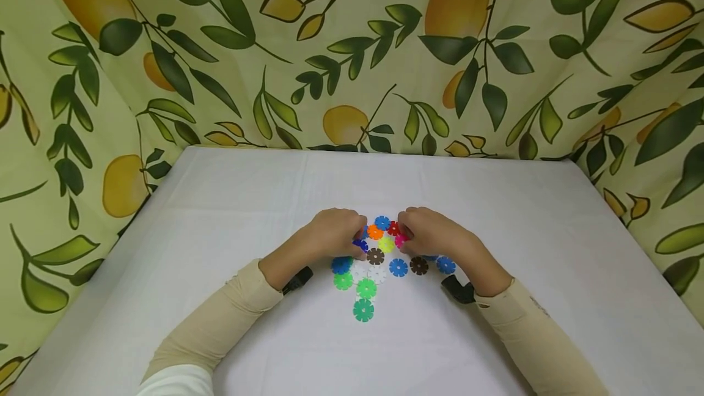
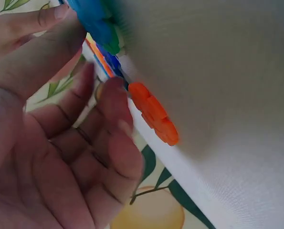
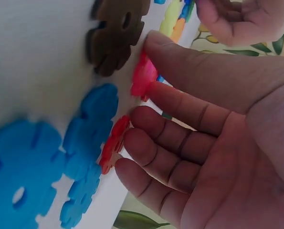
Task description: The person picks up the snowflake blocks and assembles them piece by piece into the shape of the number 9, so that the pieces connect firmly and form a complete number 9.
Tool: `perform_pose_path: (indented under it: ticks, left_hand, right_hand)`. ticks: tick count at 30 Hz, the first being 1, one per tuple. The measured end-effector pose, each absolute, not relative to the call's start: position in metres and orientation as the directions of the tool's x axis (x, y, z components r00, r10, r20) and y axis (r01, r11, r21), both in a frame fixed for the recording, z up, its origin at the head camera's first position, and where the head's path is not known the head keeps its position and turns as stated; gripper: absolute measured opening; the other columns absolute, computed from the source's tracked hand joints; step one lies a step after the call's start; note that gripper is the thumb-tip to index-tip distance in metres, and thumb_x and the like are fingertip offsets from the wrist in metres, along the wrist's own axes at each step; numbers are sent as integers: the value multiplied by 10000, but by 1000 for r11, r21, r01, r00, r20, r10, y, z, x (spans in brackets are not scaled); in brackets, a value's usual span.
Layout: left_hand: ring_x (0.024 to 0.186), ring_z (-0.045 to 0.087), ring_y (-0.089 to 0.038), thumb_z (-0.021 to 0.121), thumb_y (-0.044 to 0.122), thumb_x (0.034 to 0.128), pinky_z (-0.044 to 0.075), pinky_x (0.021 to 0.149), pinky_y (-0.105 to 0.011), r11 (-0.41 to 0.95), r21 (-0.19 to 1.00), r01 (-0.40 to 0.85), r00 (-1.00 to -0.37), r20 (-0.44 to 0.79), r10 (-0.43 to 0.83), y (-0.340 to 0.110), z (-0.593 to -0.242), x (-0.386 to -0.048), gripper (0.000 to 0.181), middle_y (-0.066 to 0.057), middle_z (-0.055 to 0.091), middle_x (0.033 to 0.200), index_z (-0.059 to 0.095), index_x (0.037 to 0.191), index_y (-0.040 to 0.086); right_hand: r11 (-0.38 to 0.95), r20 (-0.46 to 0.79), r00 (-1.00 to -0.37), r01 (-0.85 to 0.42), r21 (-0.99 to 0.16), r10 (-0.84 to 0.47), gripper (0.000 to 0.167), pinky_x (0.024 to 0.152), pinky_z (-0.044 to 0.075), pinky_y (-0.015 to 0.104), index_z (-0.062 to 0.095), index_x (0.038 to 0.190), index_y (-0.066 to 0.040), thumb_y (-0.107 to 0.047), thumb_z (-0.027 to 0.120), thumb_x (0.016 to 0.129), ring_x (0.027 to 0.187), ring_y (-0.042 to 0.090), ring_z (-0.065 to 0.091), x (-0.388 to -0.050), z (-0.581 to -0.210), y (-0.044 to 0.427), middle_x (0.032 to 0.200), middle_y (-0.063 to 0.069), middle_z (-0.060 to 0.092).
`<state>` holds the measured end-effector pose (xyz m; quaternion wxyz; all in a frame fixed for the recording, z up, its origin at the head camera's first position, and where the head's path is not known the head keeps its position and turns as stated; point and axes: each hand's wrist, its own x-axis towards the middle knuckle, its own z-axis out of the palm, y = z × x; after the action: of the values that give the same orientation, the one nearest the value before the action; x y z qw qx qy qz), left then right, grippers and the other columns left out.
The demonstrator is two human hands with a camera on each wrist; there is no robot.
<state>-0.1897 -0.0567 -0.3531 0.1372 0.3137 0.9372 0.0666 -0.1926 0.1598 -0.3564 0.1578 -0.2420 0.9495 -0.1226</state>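
Notched plastic snowflake discs lie in a cluster on the white table. My right hand (image 1: 437, 228) pinches a pink snowflake disc (image 3: 144, 76) between thumb and index finger; its other fingers bend loosely near a red disc (image 3: 115, 143). My left hand (image 1: 338, 234) is at the cluster's left side, fingers loosely bent, with a gap between thumb and index finger. A dark blue disc (image 1: 360, 245) shows in that gap, and an orange disc (image 2: 153, 114) lies beyond the fingertips. Between the hands are a yellow disc (image 1: 386, 244) and a brown disc (image 1: 376, 256).
Green discs (image 1: 363, 310) and white discs (image 1: 377, 274) extend toward the table's front. Blue discs (image 1: 446, 265) and another brown disc (image 1: 419, 266) lie by the right wrist. A patterned curtain (image 1: 352, 78) hangs behind the white tabletop (image 1: 247, 182).
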Motion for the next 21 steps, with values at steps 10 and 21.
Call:
perform_pose_path:
  ticks: [10, 21]
  left_hand:
    - [766, 556, -154, 863, 423, 772, 470, 658, -277, 822, 204, 532, -795, -211, 568, -57, -350, -188, 409, 34, 576, 805, 663, 974, 128]
    - [759, 552, -162, 876, 351, 777, 457, 668, -282, 804, 305, 510, -775, -242, 584, -60, -352, -193, 376, 22, 581, 777, 599, 936, 152]
  right_hand:
    - [852, -241, -838, -402, -336, -490, 405, 722, 560, 301, 609, 1054, -79, -129, 886, 763, 819, 189, 564, -192, -354, 156, 851, 9, 587]
    - [822, -240, -820, -404, -402, -520, 249, 651, 513, 277, 599, 933, -107, -130, 827, 836, 727, 184, 535, -190, -349, 163, 752, 11, 551]
